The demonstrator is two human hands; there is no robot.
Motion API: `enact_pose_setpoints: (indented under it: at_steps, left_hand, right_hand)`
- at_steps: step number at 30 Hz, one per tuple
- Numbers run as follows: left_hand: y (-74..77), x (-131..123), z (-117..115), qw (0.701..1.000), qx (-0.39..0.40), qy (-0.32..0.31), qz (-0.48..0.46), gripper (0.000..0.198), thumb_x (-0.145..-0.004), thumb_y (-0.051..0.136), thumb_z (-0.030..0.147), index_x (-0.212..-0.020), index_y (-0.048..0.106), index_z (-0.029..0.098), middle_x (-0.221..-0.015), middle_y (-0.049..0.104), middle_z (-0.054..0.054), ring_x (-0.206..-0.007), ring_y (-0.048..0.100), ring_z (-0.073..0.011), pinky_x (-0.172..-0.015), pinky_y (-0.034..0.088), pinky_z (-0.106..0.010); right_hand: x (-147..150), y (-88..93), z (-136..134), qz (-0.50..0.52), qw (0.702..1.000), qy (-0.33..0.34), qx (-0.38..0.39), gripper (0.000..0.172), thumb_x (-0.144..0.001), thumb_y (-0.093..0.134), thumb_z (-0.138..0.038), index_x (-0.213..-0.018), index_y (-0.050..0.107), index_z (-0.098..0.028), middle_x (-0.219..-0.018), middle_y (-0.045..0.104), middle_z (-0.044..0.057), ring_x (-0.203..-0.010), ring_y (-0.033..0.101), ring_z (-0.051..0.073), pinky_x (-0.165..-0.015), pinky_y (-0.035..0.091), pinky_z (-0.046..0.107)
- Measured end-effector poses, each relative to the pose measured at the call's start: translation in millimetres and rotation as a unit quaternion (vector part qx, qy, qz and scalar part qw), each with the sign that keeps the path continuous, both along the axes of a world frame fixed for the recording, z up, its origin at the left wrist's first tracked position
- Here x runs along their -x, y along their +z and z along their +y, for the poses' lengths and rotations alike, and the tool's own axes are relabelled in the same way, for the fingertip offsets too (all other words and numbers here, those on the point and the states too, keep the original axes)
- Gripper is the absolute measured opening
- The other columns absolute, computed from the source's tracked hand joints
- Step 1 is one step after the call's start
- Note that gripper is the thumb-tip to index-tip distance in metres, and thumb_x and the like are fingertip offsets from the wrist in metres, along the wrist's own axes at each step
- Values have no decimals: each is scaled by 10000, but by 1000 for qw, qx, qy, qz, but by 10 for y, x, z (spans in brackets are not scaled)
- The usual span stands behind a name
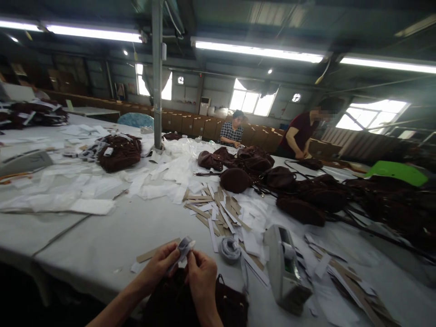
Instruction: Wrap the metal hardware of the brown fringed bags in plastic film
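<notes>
Above the table's front edge, my left hand (166,259) is closed on a grey-and-white wrapped strip (185,245) that sticks up in a bend. My right hand (201,268) pinches the same strip at its right side; its fingertips partly hide it. Just under both hands lies a dark brown bag (235,302) with small metal eyelets, partly covered by my wrists. A coiled grey wrapped strap (230,250) rests right of my right hand. Behind my left hand is a flat brown cardboard strip (155,250).
A grey tape dispenser (288,272) stands to the right. Cardboard and white paper strips (218,211) lie heaped ahead. Several brown bags (299,193) spread over the right side, another bag (120,153) at left. A metal post (157,81) rises mid-table. Two people work across the table.
</notes>
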State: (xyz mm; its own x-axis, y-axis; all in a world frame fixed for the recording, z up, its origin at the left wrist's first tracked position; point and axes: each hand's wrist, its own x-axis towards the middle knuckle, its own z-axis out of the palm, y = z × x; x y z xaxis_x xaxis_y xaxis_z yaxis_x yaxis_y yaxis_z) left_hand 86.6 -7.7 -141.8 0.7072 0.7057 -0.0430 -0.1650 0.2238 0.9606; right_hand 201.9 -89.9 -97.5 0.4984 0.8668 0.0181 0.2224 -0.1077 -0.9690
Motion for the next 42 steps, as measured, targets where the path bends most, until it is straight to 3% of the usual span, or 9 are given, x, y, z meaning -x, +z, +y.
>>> enact_pose_setpoints:
  at_steps: [6,10,15,19,23,28,32,37,42]
  left_hand:
    - [46,31,-65,998,-50,13,31,371,-865,576,510,-869,590,139,-531,429,67,-428,337,-47,-419,228,-178]
    - [94,-12,-129,998,-62,3,16,325,-869,583,487,-929,498,179,-628,544,48,-418,364,-37,-401,242,-160]
    - [147,-65,-187,997,-48,-35,-45,328,-889,578,441,-997,337,246,-793,618,26,-458,466,-53,-389,296,-140]
    - [194,-48,-207,998,-46,-17,-44,358,-889,594,403,-1027,298,255,-861,625,14,-485,482,-44,-407,318,-130]
    - [213,-51,-217,998,-49,-11,-34,400,-876,610,400,-1045,280,251,-821,630,20,-489,481,-49,-410,321,-128]
    - [230,-88,-220,998,-43,-43,-15,384,-868,613,393,-1041,308,239,-879,627,-1,-499,488,-52,-404,341,-139]
    - [243,-94,-186,998,-26,-48,-28,371,-852,633,390,-1020,346,225,-881,639,-8,-538,534,-67,-410,344,-138]
    - [247,-86,-141,998,-15,-48,-43,409,-815,678,382,-1027,366,225,-868,642,13,-510,514,-50,-400,347,-127]
    - [259,-87,-138,999,-8,-30,-37,457,-785,710,377,-1047,355,256,-964,641,2,-484,502,-41,-391,389,-133]
  right_hand:
    - [-58,-89,-179,71,991,114,-24,326,-866,507,-361,-1074,683,-183,-594,593,-15,-499,513,110,-487,395,204]
    - [-92,-225,-208,172,982,72,-4,398,-809,603,-469,-1003,711,-138,-465,540,-28,-388,414,73,-399,297,180]
    - [-92,-342,-167,214,977,-3,-11,505,-735,660,-578,-910,709,-107,-497,573,-6,-420,471,77,-417,349,175]
    - [-140,-284,-224,219,975,46,-6,539,-737,649,-617,-979,705,-138,-493,534,-39,-353,403,56,-359,288,173]
    - [-176,-205,-311,250,961,117,-15,446,-732,713,-532,-981,718,-162,-621,611,-11,-472,468,51,-443,340,154]
    - [-126,-225,-324,298,954,31,-15,382,-695,763,-465,-884,736,-135,-613,633,11,-526,515,93,-493,402,193]
    - [-87,-208,-330,277,959,60,-27,326,-753,718,-416,-951,732,-158,-604,616,-13,-516,458,80,-481,373,182]
    - [-124,-176,-326,259,958,109,-52,416,-772,675,-452,-1093,693,-189,-832,707,43,-721,626,179,-664,520,275]
    - [-122,-212,-220,190,973,107,-71,510,-762,674,-511,-1139,669,-168,-933,722,80,-960,641,256,-859,522,374]
